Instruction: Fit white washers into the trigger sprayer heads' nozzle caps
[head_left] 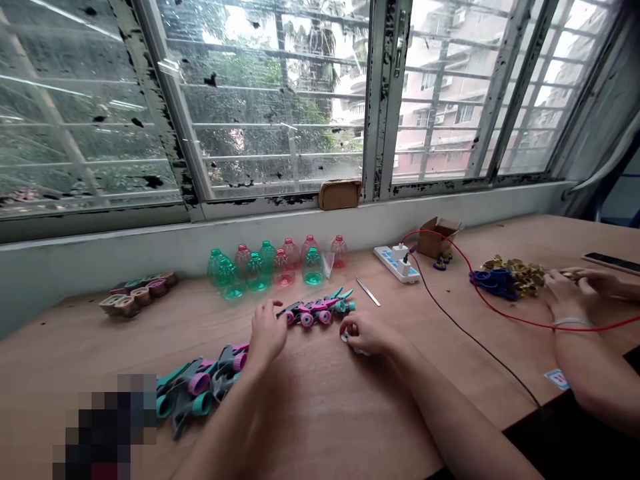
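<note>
A row of grey, pink and teal plastic parts (313, 312) lies just beside the left hand (267, 331); one small white piece (345, 337) is under the right hand (364, 332).

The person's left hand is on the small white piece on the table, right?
No, that's the wrong hand. The head view shows the small white piece under the right hand. The left hand is at the end of the row of pink and teal plastic parts.

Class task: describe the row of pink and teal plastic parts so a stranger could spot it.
Find the barred window above the wooden table. In front of the cut bottle tops, a row of pink and teal plastic parts lies by the person's left hand. Unlike the bigger heap nearer the table edge, it forms one thin line.
</note>
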Available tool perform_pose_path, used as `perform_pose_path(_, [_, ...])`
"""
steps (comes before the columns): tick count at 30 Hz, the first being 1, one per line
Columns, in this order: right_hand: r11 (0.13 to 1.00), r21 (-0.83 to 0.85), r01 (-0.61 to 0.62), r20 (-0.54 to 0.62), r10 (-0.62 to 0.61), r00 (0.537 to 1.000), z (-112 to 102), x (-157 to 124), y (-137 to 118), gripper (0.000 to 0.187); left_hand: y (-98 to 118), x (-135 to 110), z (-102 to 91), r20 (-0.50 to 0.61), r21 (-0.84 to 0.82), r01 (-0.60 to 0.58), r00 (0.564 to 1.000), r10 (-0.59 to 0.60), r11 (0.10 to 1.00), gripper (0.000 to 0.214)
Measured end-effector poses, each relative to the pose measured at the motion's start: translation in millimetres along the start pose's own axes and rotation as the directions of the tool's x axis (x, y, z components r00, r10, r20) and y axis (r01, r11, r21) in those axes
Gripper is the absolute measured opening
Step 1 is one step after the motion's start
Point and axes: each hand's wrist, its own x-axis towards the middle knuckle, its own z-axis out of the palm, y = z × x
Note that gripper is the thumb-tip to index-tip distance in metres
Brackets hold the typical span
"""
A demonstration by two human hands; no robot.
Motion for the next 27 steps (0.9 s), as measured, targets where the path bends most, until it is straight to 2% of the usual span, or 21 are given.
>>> perform_pose_path(2, [1.0,0.008,-0.014,0.006,0.014,1.0,-1,0,1,0.026,-4,7,-31.4,0.12,-0.016,-0.047,0.992,0.049,0.999,0.027])
perform_pose_path(3, [1.0,0.015,-0.02,0.007,0.02,1.0,-1,0,1,0.026,-8,11,-47.7,0.275,0.0,-0.063,0.96,0.061,0.998,0.029])
perform_pose_path(4, [1.0,0.02,-0.022,0.008,0.022,1.0,-1,0,2,0.026,-13,14,-63.0,0.414,0.038,-0.077,0.908,0.055,0.996,0.031])
perform_pose_path(6, [0.999,0.024,-0.021,0.005,0.021,1.0,-1,0,3,0.025,-25,18,-87.5,0.575,0.095,-0.153,0.815,0.071,0.984,0.032])
perform_pose_path(7, [1.0,0.024,-0.02,0.002,0.02,1.0,-1,0,3,0.025,-30,18,-95.7,0.615,0.099,-0.185,0.784,0.086,0.978,0.032])
perform_pose_path(9, [1.0,0.021,-0.018,-0.002,0.018,1.0,-1,0,3,0.025,-40,17,-103.8,0.647,0.109,-0.214,0.756,0.094,0.971,0.034])
perform_pose_path(13, [1.0,0.007,-0.011,-0.006,0.011,1.0,-2,0,2,0.023,-55,9,-98.2,0.696,0.106,-0.186,0.716,0.06,0.977,0.047])
perform_pose_path(15, [1.0,0.002,-0.007,-0.003,0.007,1.0,-3,0,1,0.023,-61,9,-93.7,0.696,0.104,-0.186,0.716,0.062,0.977,0.05])
perform_pose_path(18, [1.0,0.0,-0.006,-0.001,0.006,1.0,-3,1,1,0.021,-64,16,-95.3,0.644,0.13,-0.231,0.759,0.095,0.964,0.04])
perform_pose_path(20, [1.0,0.003,-0.01,-0.003,0.01,1.0,-2,1,1,0.02,-58,22,-102.0,0.611,0.134,-0.274,0.78,0.138,0.952,0.032])
perform_pose_path(24, [1.0,0.012,-0.017,-0.012,0.017,1.0,-2,0,1,0.019,-21,20,-107.2,0.488,0.049,-0.282,0.844,0.223,0.958,0.032])
perform_pose_path(25, [1.0,0.015,-0.018,-0.014,0.018,1.0,-2,0,1,0.019,-10,14,-102.6,0.448,-0.006,-0.258,0.863,0.233,0.966,0.035])
perform_pose_path(27, [0.999,0.026,-0.021,-0.014,0.021,1.0,-2,-1,0,0.019,10,-5,-84.8,0.439,-0.127,-0.241,0.856,0.272,0.962,0.037])
